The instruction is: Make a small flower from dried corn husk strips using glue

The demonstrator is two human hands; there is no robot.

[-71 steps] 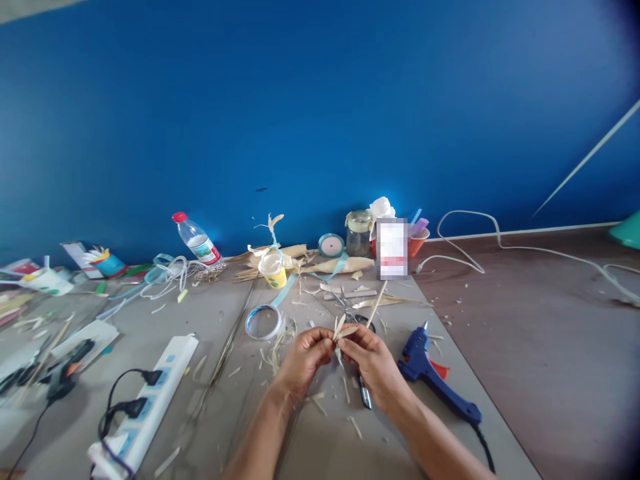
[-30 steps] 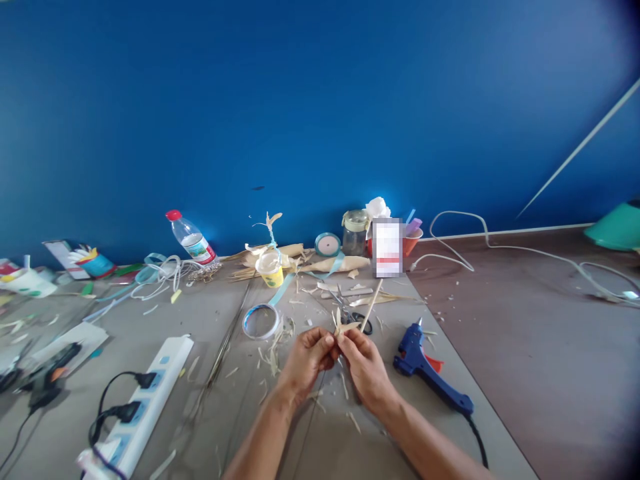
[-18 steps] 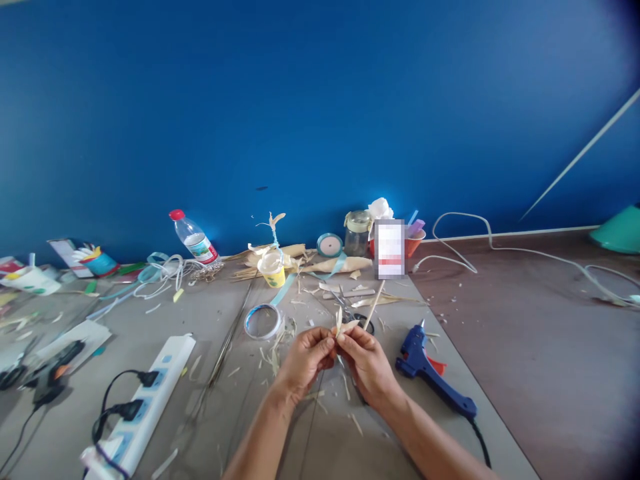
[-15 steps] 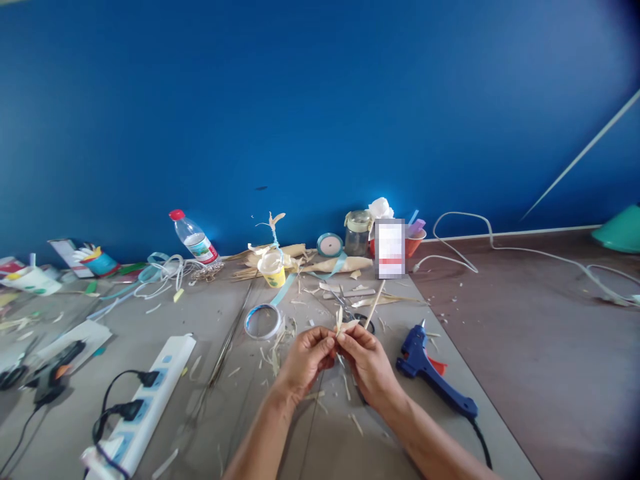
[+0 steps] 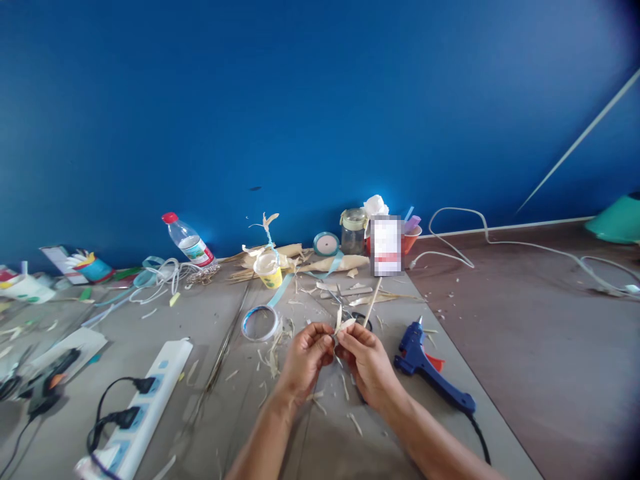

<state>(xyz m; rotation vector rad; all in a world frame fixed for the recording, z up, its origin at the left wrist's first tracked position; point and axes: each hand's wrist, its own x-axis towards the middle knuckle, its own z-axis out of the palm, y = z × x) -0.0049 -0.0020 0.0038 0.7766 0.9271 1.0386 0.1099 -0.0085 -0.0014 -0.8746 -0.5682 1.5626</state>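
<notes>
A small pale piece of dried corn husk (image 5: 345, 324), with pointed petal-like ends standing up, is pinched between my two hands over the table. My left hand (image 5: 310, 353) grips its lower end between thumb and fingers. On the other side my right hand (image 5: 364, 350) closes its thumb and forefinger on it, close to the left fingertips. Partly hidden behind my right hand lie scissors (image 5: 364, 319) and a thin pale stick (image 5: 373, 303). Husk scraps (image 5: 274, 357) are scattered around both hands.
A blue glue gun (image 5: 433, 370) lies right of my hands. On the left are a power strip (image 5: 163, 373) with plugs and thin wires (image 5: 225, 347). A tape roll (image 5: 260, 323), yellow cup (image 5: 269, 272), bottle (image 5: 187, 240) and glass jar (image 5: 353, 233) stand or lie farther back.
The view has shifted slightly, so things appear a little further left. My hands stay together on the corn husk; its upright ends have turned slightly and spread somewhat.
</notes>
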